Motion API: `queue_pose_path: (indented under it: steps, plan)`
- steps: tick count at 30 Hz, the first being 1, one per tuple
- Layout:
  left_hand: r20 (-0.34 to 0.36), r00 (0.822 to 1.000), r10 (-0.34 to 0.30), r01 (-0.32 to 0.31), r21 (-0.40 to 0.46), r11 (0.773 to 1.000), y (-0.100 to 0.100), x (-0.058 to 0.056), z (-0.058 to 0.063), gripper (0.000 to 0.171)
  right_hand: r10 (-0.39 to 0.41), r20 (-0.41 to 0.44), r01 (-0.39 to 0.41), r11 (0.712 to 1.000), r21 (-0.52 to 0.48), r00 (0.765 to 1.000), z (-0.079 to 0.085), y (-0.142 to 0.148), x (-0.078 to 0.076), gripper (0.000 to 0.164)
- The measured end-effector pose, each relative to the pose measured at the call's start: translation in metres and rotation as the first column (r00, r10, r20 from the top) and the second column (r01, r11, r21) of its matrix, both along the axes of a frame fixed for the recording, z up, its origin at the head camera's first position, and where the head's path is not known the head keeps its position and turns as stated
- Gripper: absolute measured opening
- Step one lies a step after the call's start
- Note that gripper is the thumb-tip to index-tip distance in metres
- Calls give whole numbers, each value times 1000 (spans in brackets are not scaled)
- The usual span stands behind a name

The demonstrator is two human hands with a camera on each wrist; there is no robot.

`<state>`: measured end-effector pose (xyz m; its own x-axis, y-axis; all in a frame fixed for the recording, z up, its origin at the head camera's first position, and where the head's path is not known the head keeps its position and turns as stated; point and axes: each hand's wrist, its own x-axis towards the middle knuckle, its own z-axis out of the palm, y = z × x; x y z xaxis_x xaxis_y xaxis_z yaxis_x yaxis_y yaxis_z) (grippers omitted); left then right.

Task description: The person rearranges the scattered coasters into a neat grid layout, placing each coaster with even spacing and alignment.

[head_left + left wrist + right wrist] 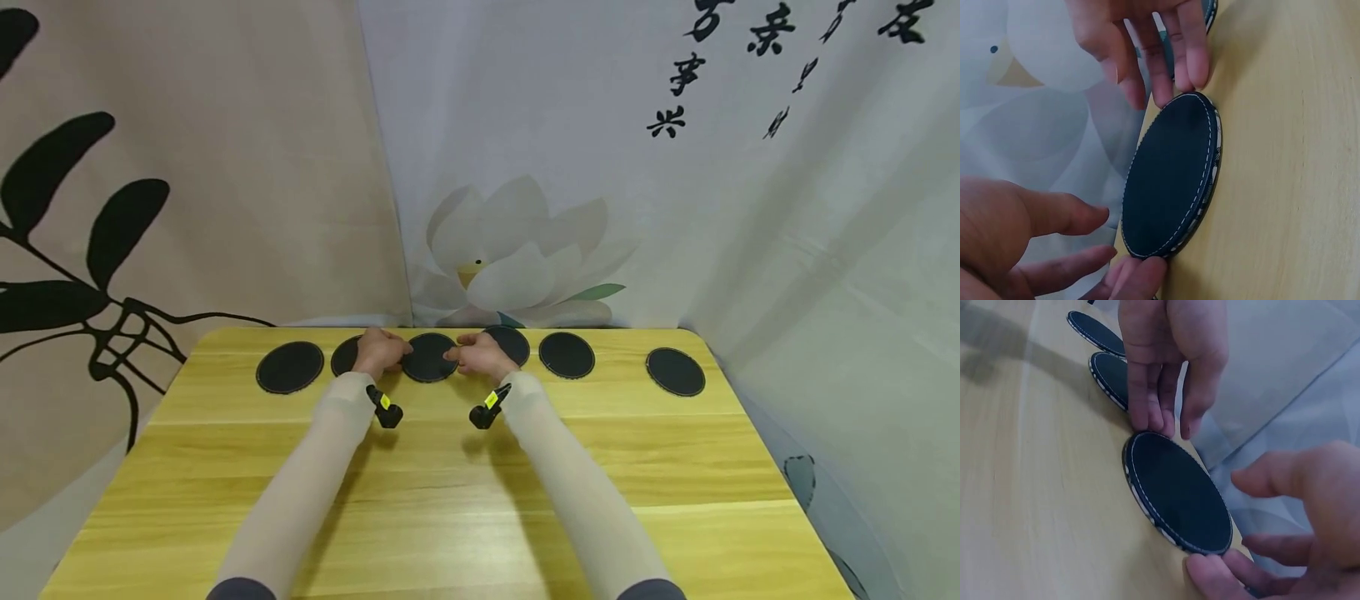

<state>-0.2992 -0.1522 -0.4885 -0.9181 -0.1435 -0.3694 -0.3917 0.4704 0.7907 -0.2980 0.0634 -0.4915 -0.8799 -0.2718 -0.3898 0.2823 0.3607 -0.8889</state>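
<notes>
"Now, you have the stitched black disc [429, 360] flat on the wooden table [435, 508], near the back edge, third of six from the left."

"And your fingers?"

"Loose, ungripping. Your left hand [379, 352] touches its left rim with fingertips; your right hand [483, 356] touches the right rim. Both your thumbs stand apart from it. Your right hand partly covers a neighbouring disc [512, 343]."
</notes>
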Motion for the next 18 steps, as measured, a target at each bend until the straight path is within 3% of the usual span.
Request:
queue_pose_path:
  steps: [6,13,18]
  plan:
    - [-3,1000,28,-28,-16,999,4,2,-1,28,-17,-23,19,995,95,1000,0,-5,4,62]
    - [-4,999,34,-34,-28,999,5,3,-1,31,-87,-43,90,994,68,995,-6,-10,6,55]
    - [-6,999,45,-45,9,999,4,4,-2,34,-116,-79,119,992,36,990,-9,-10,8,46]
